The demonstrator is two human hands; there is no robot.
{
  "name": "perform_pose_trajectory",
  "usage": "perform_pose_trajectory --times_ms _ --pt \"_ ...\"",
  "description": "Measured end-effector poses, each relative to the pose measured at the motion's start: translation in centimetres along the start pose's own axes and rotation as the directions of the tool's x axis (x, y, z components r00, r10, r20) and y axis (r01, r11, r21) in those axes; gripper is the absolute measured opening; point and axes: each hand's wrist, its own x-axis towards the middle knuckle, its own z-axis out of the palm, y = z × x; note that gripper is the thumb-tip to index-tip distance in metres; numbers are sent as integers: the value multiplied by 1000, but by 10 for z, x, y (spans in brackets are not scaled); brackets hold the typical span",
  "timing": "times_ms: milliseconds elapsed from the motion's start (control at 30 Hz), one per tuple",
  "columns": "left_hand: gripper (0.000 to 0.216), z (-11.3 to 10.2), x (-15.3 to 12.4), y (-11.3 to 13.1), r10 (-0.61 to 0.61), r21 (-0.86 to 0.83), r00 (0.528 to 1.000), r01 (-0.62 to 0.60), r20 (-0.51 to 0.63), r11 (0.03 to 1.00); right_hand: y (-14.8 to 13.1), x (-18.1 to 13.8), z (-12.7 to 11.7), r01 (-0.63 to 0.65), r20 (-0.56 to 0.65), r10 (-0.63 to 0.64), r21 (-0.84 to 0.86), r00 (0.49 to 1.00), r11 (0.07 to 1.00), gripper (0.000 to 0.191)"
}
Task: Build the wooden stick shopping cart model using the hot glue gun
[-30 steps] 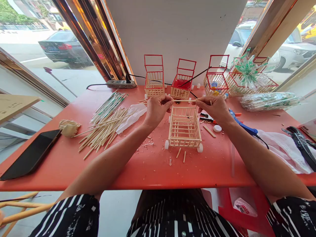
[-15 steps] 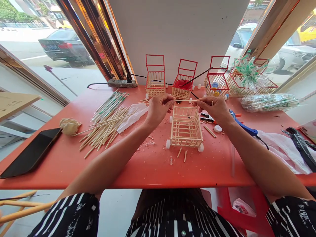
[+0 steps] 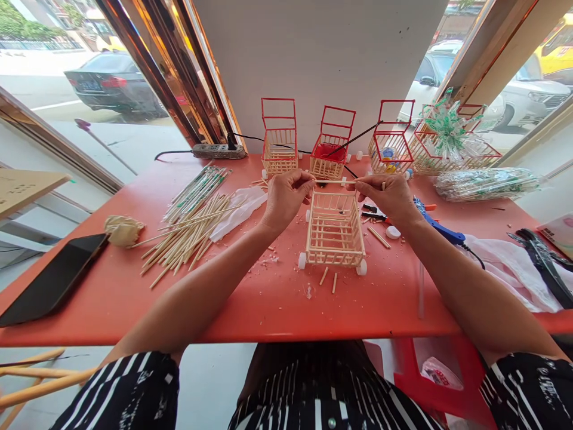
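Note:
A thin wooden stick (image 3: 335,182) spans level between my two hands, above the far end of a small cart (image 3: 335,230) built of pale sticks on white wheels. My left hand (image 3: 290,197) pinches the stick's left end between thumb and fingers. At its right end my right hand (image 3: 388,194) is closed on it in the same way. Whether the stick touches the cart's far rim, I cannot tell. Two short stick pieces (image 3: 329,279) lie in front of the cart. A ring shows on a right-hand finger.
Loose sticks (image 3: 183,239) and wrapped ones (image 3: 197,191) lie on the left of the red table (image 3: 250,316), by a phone (image 3: 54,275). Several red-trimmed carts (image 3: 280,143) line the back. On the right are pliers (image 3: 375,213), a blue glue gun (image 3: 439,224) and scissors (image 3: 546,266).
The view has shifted very slightly. Both hands keep the stick in nearly the same place over the cart's far end.

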Motion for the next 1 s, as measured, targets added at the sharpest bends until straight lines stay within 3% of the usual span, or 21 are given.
perform_pose_trajectory --times_ms 300,533,700,867,1000 --pt "14 -1 0 -2 -18 -41 1000 19 5 999 -2 1 -5 -10 61 9 19 998 1000 37" --pt "18 -12 4 0 -44 23 999 45 -28 999 -9 4 -13 -48 -127 61 103 990 993 56" --pt "23 -14 4 -1 -22 80 999 26 -46 996 -10 4 -16 -32 -159 38 43 986 999 55" --pt "22 -13 2 4 79 209 996 -69 -40 975 -6 3 -16 7 -130 -13 -50 991 999 49" --pt "20 -18 9 17 250 352 968 -242 21 904 -9 2 -19 -15 -46 9 -130 999 991 34"
